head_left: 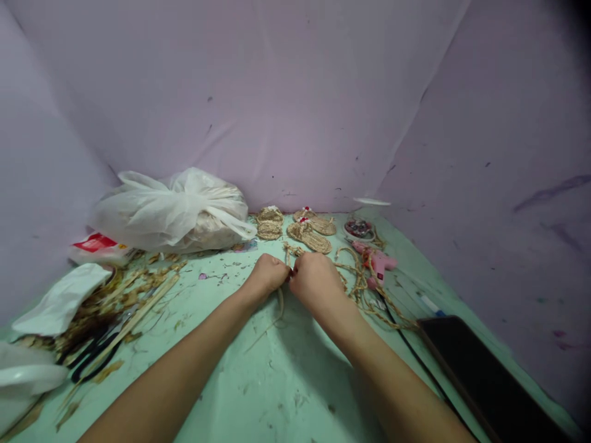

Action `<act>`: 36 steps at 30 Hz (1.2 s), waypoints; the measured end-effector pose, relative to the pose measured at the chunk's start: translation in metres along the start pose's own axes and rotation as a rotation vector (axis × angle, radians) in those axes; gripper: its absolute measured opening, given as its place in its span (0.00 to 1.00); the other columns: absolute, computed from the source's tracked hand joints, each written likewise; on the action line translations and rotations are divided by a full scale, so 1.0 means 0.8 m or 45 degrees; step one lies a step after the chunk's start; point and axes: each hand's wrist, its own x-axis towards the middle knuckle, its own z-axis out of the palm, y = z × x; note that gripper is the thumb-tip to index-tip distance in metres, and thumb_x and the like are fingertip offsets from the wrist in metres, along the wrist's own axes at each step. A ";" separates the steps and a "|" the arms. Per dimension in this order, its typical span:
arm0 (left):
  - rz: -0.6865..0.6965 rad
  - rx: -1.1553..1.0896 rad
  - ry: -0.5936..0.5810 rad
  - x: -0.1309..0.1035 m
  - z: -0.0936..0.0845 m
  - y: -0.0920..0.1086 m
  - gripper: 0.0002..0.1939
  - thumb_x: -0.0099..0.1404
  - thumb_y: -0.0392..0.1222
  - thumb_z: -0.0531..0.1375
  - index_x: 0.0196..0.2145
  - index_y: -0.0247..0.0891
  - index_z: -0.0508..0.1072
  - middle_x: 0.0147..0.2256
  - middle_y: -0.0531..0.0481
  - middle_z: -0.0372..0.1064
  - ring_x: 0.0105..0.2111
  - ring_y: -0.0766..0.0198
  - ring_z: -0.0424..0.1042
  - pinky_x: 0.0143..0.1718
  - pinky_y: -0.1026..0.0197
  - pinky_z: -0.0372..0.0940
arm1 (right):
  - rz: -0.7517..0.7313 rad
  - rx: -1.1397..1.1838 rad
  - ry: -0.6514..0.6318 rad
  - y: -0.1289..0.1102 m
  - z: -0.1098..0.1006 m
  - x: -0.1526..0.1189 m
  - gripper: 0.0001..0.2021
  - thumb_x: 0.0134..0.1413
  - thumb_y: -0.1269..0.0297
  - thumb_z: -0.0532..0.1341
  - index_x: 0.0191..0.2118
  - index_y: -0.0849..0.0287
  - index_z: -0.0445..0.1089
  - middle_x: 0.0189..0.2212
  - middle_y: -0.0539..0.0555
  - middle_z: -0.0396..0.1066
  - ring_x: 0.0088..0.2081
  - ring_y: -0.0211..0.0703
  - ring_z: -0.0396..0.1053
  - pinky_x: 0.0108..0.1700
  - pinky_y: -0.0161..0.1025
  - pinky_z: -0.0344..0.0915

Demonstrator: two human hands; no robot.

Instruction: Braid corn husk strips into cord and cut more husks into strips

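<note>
My left hand point(269, 272) and my right hand point(316, 275) are closed and touch each other above the middle of the table. Between them they pinch a twisted straw cord point(292, 249), whose knotted end pokes out just beyond the knuckles. A loose pale fiber strand point(281, 303) hangs below my left fingers. To the right of my right hand, more twisted straw rope point(359, 280) lies in loops. Beyond the hands sit small woven straw slippers point(310, 237) with red and white decorations, and another woven straw pair point(269, 225) stands beside them. My fingers hide the gripped part.
A pink glue gun point(381, 263), a bowl of small items point(359, 229) and a dark phone-like slab point(480, 375) lie right. A black cable point(406, 344) runs forward. At left are a tied white plastic bag point(184, 212), dry fibers point(101, 304) and dark-handled scissors point(95, 357).
</note>
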 end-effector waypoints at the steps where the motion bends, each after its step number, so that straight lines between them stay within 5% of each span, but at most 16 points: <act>1: -0.033 -0.036 0.030 -0.001 0.000 0.003 0.13 0.42 0.29 0.52 0.09 0.36 0.50 0.12 0.58 0.40 0.15 0.75 0.41 0.17 0.66 0.36 | 0.004 0.016 -0.006 -0.001 0.000 -0.001 0.08 0.39 0.71 0.57 0.27 0.65 0.72 0.25 0.66 0.70 0.30 0.51 0.68 0.28 0.39 0.55; 7: -0.276 -0.212 0.014 -0.009 -0.004 0.018 0.08 0.39 0.28 0.53 0.11 0.35 0.55 0.10 0.58 0.46 0.13 0.75 0.44 0.15 0.67 0.38 | 0.099 0.419 -0.151 0.021 0.008 0.018 0.03 0.34 0.70 0.59 0.17 0.62 0.69 0.14 0.55 0.65 0.21 0.40 0.63 0.22 0.34 0.52; 14: -0.262 -0.209 -0.020 -0.010 -0.007 0.018 0.03 0.37 0.29 0.54 0.12 0.32 0.62 0.09 0.59 0.46 0.11 0.75 0.44 0.14 0.66 0.39 | 0.256 1.137 -0.434 0.049 0.027 0.035 0.09 0.41 0.66 0.58 0.16 0.63 0.63 0.11 0.49 0.61 0.12 0.31 0.55 0.15 0.30 0.52; 22: -0.286 -0.220 -0.047 -0.012 -0.008 0.021 0.02 0.38 0.29 0.54 0.13 0.31 0.64 0.09 0.59 0.46 0.11 0.76 0.44 0.15 0.67 0.39 | 0.187 0.964 -0.315 0.053 0.037 0.036 0.11 0.43 0.62 0.58 0.17 0.63 0.66 0.09 0.46 0.57 0.11 0.28 0.49 0.14 0.29 0.46; 28: -0.305 -0.234 -0.059 -0.009 -0.009 0.020 0.02 0.38 0.28 0.54 0.14 0.32 0.64 0.08 0.59 0.45 0.11 0.76 0.42 0.14 0.67 0.37 | 0.294 1.239 -0.482 0.041 0.024 0.028 0.08 0.41 0.77 0.54 0.17 0.65 0.65 0.09 0.45 0.54 0.13 0.28 0.49 0.15 0.28 0.49; 36: -0.331 -0.246 -0.094 -0.009 -0.011 0.023 0.03 0.39 0.28 0.54 0.14 0.32 0.64 0.07 0.60 0.44 0.10 0.77 0.40 0.13 0.67 0.35 | 0.406 1.310 -0.475 0.043 0.015 0.030 0.03 0.39 0.75 0.58 0.20 0.64 0.65 0.09 0.47 0.61 0.12 0.28 0.52 0.15 0.27 0.48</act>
